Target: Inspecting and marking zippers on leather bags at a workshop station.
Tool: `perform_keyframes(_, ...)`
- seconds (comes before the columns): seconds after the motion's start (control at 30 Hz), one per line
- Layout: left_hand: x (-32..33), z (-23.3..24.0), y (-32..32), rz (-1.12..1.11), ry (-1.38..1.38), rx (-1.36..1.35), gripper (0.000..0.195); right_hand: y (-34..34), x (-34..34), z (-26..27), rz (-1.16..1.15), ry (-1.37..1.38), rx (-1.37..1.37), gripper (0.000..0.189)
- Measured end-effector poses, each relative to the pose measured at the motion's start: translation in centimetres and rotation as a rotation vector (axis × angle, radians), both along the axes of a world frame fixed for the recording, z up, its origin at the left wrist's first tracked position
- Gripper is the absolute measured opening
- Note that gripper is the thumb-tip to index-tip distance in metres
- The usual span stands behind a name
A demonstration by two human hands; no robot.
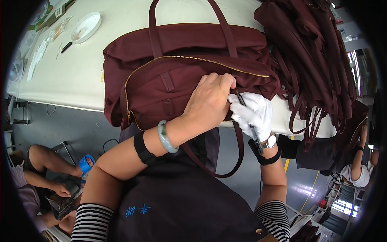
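Note:
A burgundy fabric bag (187, 39) lies in front of me on the table, its gold zipper (193, 57) undone along a wide curve. Inside the opening, two fabric loops (167, 81) show on the lining. My left hand (208, 96), bare with a jade bangle (167, 137) on the wrist, has its fingers curled onto the fabric near the opening's right end; the fingertips are hidden. Close beside it, my right hand (252, 113) wears a white glove and holds a slim dark pen (249, 118), tip towards the bag. One strap (240, 151) hangs below the table edge.
More burgundy bags (308, 60) are heaped on the table's right side, straps dangling. A white round lid (86, 27) and a black marker or cap (66, 47) lie at upper left. A seated person (39, 184) handles a dark object at left; another person (358, 166) works at right.

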State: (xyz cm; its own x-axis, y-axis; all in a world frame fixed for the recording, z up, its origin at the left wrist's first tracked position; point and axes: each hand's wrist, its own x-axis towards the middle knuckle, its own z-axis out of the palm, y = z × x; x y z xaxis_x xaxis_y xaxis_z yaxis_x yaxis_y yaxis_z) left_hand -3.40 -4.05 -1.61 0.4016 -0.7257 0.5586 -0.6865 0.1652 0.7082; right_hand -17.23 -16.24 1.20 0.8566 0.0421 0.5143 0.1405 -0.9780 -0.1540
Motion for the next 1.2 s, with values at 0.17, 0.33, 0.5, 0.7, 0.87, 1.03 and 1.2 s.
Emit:
perform_keyframes(0.17, 0.1, 0.5, 0.4, -0.025, 0.014, 0.038, 0.043, -0.3, -1.1, -0.5, -0.109, -0.209, 0.284, 0.019)
perform_keyframes(0.33, 0.0, 0.2, 0.1, -0.016, 0.007, 0.018, 0.042, 0.0, 0.1, 0.2, 0.029, -0.064, 0.015, 0.038)
perform_keyframes(0.5, 0.1, 0.1, 0.1, 0.007, -0.013, 0.013, 0.04, -0.1, 0.1, -0.3, 0.061, -0.079, -0.042, 0.041)
perform_keyframes(0.7, 0.0, 0.1, 0.0, -0.008, 0.004, 0.011, 0.04, 0.5, -0.2, -0.1, -0.066, -0.007, -0.054, 0.038)
perform_keyframes(0.87, 0.1, 0.4, 0.1, -0.021, 0.03, 0.033, 0.042, 0.0, -0.2, -0.4, -0.034, -0.103, 0.024, 0.038)
perform_keyframes(1.03, 0.0, 0.0, 0.0, -0.001, 0.005, 0.01, 0.042, 0.5, -0.3, -0.2, -0.002, -0.007, -0.064, 0.038)
perform_keyframes(1.2, 0.0, 0.3, 0.1, -0.011, 0.022, 0.037, 0.043, 0.5, -0.6, -0.6, -0.13, -0.076, 0.01, 0.035)
